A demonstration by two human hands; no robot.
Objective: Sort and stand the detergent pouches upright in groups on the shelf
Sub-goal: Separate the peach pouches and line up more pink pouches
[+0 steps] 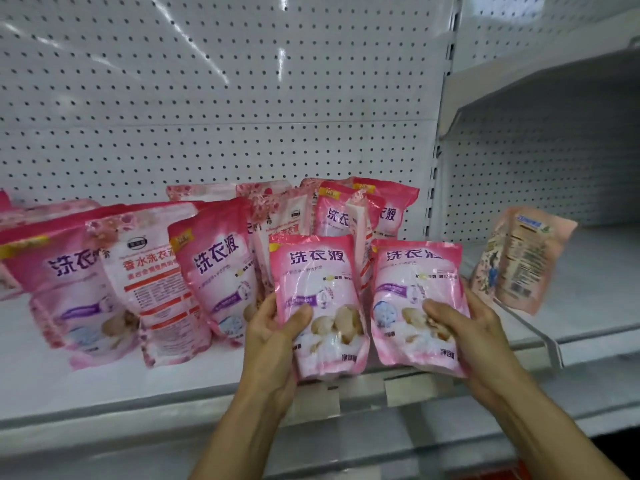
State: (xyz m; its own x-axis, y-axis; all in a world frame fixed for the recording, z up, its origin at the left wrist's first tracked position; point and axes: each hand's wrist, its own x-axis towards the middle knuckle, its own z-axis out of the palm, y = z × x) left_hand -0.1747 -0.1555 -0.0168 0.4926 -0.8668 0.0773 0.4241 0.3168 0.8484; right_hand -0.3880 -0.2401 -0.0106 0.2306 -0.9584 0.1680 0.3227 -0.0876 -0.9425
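Holding matching pink pouches | left hand [273, 327] grips left pouch [320, 299], right hand [460, 323] grips right pouch [415, 296] | advise: seat bases flat on shelf [104, 382], beside like-labelled group.

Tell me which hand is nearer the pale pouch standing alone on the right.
Right. The right hand, gripping a pink pouch, sits just beside the pale pouch; the left hand, holding another pouch, is farther away.

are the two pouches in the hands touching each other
Cannot tell. In the head view the left-hand pouch and the right-hand pouch nearly meet low down, but no clear contact or gap shows.
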